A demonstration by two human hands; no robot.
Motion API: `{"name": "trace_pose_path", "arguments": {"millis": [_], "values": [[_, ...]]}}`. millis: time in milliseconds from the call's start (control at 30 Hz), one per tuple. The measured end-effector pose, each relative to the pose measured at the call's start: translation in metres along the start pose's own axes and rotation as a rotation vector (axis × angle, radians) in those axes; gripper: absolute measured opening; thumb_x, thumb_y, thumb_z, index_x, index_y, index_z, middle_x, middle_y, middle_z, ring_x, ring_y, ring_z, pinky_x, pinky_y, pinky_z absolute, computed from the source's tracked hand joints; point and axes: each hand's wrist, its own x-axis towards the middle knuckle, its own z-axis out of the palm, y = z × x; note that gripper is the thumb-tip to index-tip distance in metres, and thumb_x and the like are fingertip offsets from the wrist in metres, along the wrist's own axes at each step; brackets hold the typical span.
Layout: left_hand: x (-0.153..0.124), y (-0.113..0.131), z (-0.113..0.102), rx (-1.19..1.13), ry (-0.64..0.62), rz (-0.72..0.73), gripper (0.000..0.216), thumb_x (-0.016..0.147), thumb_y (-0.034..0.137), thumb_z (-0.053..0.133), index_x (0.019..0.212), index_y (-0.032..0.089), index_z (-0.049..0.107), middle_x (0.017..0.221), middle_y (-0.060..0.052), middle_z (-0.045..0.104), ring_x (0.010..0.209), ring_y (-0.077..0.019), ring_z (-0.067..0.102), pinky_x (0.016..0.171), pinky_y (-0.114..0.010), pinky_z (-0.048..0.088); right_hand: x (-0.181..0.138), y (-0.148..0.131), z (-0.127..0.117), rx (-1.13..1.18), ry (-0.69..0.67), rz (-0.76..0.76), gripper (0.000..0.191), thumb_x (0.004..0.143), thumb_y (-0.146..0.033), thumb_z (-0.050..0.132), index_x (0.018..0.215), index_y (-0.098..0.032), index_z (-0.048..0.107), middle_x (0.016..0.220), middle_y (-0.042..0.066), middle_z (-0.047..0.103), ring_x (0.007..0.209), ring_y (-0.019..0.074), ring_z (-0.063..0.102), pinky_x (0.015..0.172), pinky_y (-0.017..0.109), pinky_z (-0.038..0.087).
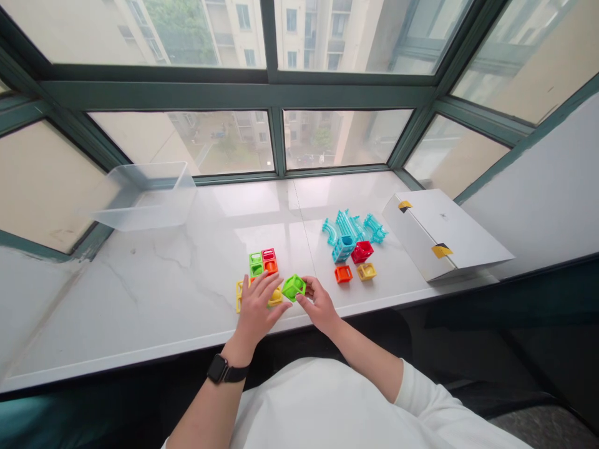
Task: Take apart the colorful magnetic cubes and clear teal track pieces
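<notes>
Between the thumb and fingers of my right hand (321, 305) is a green toy cube block (294, 287), tilted and held just above the sill. My left hand (258, 307) lies with fingers outstretched over a group of joined blocks and partly covers it. Past its fingertips show green blocks (256, 264) and red blocks (269, 260). Yellow blocks (275, 297) peek out on both sides of the hand. What lies directly beneath the palm is hidden.
To the right sit a blue block (344, 248), a dark red block (362, 252), an orange-red block (343, 274), a yellow block (366, 271) and clear blue track pieces (349, 226). A white box (449, 231) stands further right, a clear plastic bin (159, 212) back left. Windows border the white sill (154, 299).
</notes>
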Motion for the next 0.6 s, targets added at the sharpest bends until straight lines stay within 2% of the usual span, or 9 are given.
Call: {"name": "trace_pose_path", "arguments": {"millis": [100, 200, 267, 467, 600], "values": [[0.001, 0.014, 0.004, -0.073, 0.005, 0.052, 0.062, 0.096, 0.046, 0.074, 0.151, 0.030, 0.054, 0.144, -0.010, 0.070, 0.139, -0.0334, 0.062, 0.131, -0.064, 0.026, -0.002, -0.002, 0.004, 0.095, 0.007, 0.036, 0.051, 0.093, -0.054, 0.077, 0.131, -0.027, 0.057, 0.122, 0.008, 0.073, 0.108, 0.0247, 0.075, 0.098, 0.042, 0.062], [0.000, 0.019, 0.012, -0.110, 0.053, 0.022, 0.057, 0.099, 0.040, 0.070, 0.152, 0.029, 0.053, 0.139, -0.011, 0.073, 0.129, -0.0315, 0.069, 0.124, -0.061, 0.040, -0.004, -0.003, 0.004, 0.129, 0.019, 0.054, 0.053, 0.090, -0.054, 0.082, 0.129, -0.027, 0.058, 0.121, 0.008, 0.074, 0.109, 0.0248, 0.075, 0.099, 0.042, 0.062], [-0.001, 0.020, 0.014, -0.129, 0.052, 0.034, 0.056, 0.101, 0.038, 0.068, 0.154, 0.029, 0.051, 0.138, -0.010, 0.074, 0.126, -0.0304, 0.072, 0.122, -0.059, 0.045, -0.005, -0.005, 0.003, 0.129, 0.013, 0.058, 0.056, 0.087, -0.052, 0.085, 0.129, -0.026, 0.059, 0.122, 0.008, 0.074, 0.109, 0.0250, 0.075, 0.100, 0.042, 0.062], [-0.003, 0.020, 0.012, -0.176, 0.000, 0.090, 0.063, 0.101, 0.040, 0.068, 0.159, 0.032, 0.047, 0.137, -0.008, 0.075, 0.123, -0.0285, 0.073, 0.123, -0.058, 0.046, -0.013, -0.011, -0.008, 0.121, -0.033, 0.078, 0.070, 0.083, -0.049, 0.088, 0.142, -0.026, 0.058, 0.128, 0.008, 0.074, 0.114, 0.0273, 0.075, 0.104, 0.046, 0.062], [-0.006, 0.025, 0.016, -0.210, -0.061, 0.114, 0.066, 0.102, 0.041, 0.067, 0.163, 0.032, 0.042, 0.142, -0.009, 0.072, 0.125, -0.0277, 0.072, 0.125, -0.060, 0.043, -0.021, -0.015, -0.017, 0.034, -0.062, 0.059, 0.080, 0.081, -0.045, 0.090, 0.150, -0.025, 0.054, 0.129, 0.009, 0.073, 0.111, 0.0264, 0.076, 0.100, 0.043, 0.063]]}}
